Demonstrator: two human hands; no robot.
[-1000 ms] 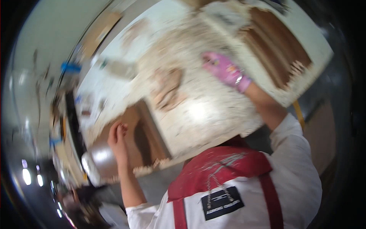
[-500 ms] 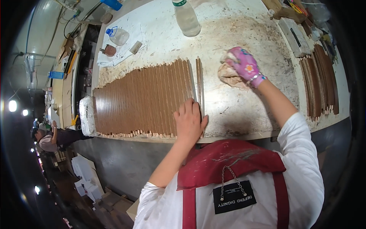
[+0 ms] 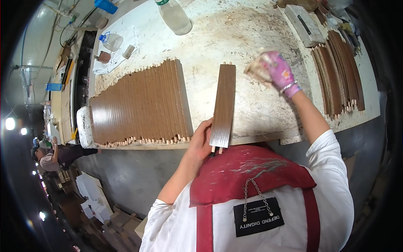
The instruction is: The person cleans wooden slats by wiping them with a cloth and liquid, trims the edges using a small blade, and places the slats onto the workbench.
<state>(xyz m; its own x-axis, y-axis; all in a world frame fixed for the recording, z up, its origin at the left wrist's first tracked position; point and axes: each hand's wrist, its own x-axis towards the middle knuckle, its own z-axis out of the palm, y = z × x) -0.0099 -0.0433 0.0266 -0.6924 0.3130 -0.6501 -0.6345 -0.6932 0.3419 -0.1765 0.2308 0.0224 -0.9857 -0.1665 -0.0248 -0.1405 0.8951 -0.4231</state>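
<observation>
My bare left hand [image 3: 202, 137] grips the near end of a brown wooden slat [image 3: 225, 101], its broad face turned up. Light dowels stick out of both slat ends; some of my fingers are hidden beneath it. To the right, my right hand [image 3: 280, 70], in a pink flowered glove, is closed on a crumpled beige rag [image 3: 258, 70] and slightly smeared by motion. A long row of similar slats [image 3: 138, 103], standing on edge side by side, lies left of my left hand.
On the white, stained worktable [image 3: 210, 46] stands a clear bottle [image 3: 176, 19]. A small jug [image 3: 111, 42] rests on a cloth at far left. More slats [image 3: 336, 75] lie at right, beside a pale block [image 3: 304, 25]. A wrapped white block [image 3: 85, 126] borders the row. Another person [image 3: 48, 155] is at far left.
My left hand has taken hold of the single slat, which has turned from its edge to show its broad face. The gloved hand with the rag has shifted slightly right. The view has shifted too.
</observation>
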